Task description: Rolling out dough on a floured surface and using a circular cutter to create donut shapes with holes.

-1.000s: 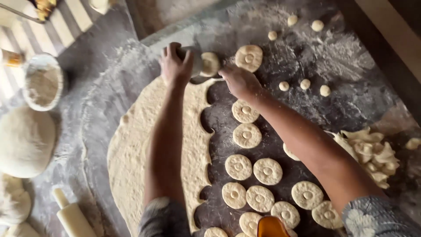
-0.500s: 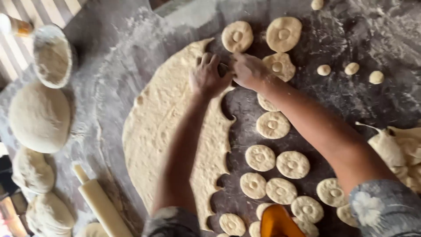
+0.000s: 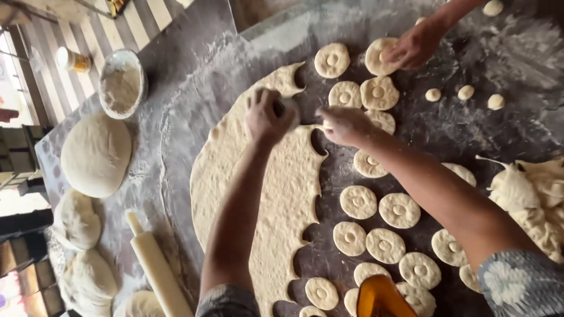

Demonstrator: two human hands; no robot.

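Rolled dough sheet [image 3: 276, 199] lies on the floured table [image 3: 194, 100]. On its scalloped edge, the left hand [image 3: 265, 117] grips a round cutter [image 3: 289, 110], while the right hand [image 3: 343, 124] pinches the sheet just beside it. Cut dough rounds [image 3: 379, 220] lie to the right.

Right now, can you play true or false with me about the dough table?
1. The left hand presses a round cutter into the big flat dough sheet. True.
2. The rolling pin lies on top of the dough sheet. False: it lies on the floury table, left of the sheet.
3. Cut dough rounds with dimpled middles lie to the right of the sheet. True.
4. The bowl of flour sits between the two hands. False: it stands far off at the upper left.
5. Another person's hand touches a round at the top. True.
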